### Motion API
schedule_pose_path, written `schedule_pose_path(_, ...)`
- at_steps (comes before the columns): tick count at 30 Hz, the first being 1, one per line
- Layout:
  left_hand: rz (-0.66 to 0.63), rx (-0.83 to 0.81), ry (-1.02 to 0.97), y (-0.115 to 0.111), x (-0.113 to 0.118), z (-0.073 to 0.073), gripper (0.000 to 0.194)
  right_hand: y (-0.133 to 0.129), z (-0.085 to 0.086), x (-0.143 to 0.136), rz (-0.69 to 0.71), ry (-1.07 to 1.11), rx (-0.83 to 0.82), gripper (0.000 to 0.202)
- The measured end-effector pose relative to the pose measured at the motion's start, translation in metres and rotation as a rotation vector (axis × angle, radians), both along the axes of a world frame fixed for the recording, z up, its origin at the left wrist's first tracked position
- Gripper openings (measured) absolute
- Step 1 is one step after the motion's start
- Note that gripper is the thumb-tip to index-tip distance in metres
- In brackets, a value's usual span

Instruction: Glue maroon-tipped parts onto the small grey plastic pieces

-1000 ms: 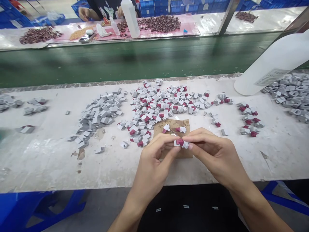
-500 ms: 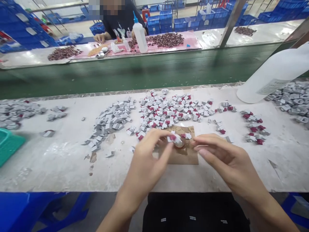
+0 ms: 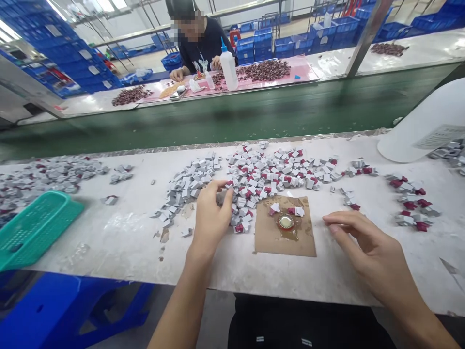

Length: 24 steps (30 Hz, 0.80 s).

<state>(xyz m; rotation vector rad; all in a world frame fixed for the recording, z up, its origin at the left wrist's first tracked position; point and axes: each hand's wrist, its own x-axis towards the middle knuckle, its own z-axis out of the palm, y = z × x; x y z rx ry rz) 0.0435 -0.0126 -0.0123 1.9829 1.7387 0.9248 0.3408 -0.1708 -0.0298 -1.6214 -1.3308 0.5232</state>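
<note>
The left hand (image 3: pixel 214 211) reaches over the near left edge of a broad heap of small grey-and-maroon plastic pieces (image 3: pixel 279 169), thumb and forefinger curved toward each other around a maroon bit of one piece; whether its grip actually pinches that piece or merely touches it, I cannot tell. The right hand (image 3: pixel 329 225) hovers over the pale, stained surface (image 3: pixel 345 276), its grip slightly parted with nothing between the fingertips, just beside the right edge of a flat square of brown cardboard (image 3: pixel 269 240). On the cardboard, between the two hands, sits a small round red-rimmed cap (image 3: pixel 286 222) with a pale yellowish middle, and a wet brown patch (image 3: pixel 289 236) spreads just below it. Two more grey-and-maroon pieces lie behind the cap, one at its left (image 3: pixel 275 208) and one at its right (image 3: pixel 296 211). A heap of plain grey plastic pieces (image 3: pixel 192 179) adjoins the left side of the mixed heap. A green perforated plastic basket (image 3: pixel 43 228) stands at the far left, and a large white plastic bottle (image 3: pixel 417 126) with a printed label stands at the right, behind a cluster of grey-and-maroon pieces (image 3: pixel 410 206).
</note>
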Motion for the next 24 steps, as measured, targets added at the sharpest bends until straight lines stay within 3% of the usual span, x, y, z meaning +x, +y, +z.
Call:
schedule_pose_path(4,-0.023,0.034,0.061,-0.023,-0.007,0.0,0.041,-0.011,-0.01,-0.004,0.092,-0.256,0.007,0.023)
schedule_pose_path(7,-0.159,0.059,0.174,-0.045,-0.016,-0.008,0.065,-0.021,-0.016,-0.009,0.153,-0.412,0.007,0.044)
schedule_pose_path(10,-0.302,0.093,0.243,-0.059,-0.027,-0.019,0.082,-0.027,-0.021,-0.012,0.18,-0.469,-0.031,0.053)
schedule_pose_path(16,-0.288,0.113,0.313,-0.057,-0.037,-0.035,0.071,-0.026,-0.026,-0.012,0.187,-0.511,-0.052,0.05)
schedule_pose_path(24,-0.262,0.022,0.312,-0.041,-0.02,-0.032,0.058,-0.022,-0.033,-0.013,0.115,-0.457,-0.037,0.04)
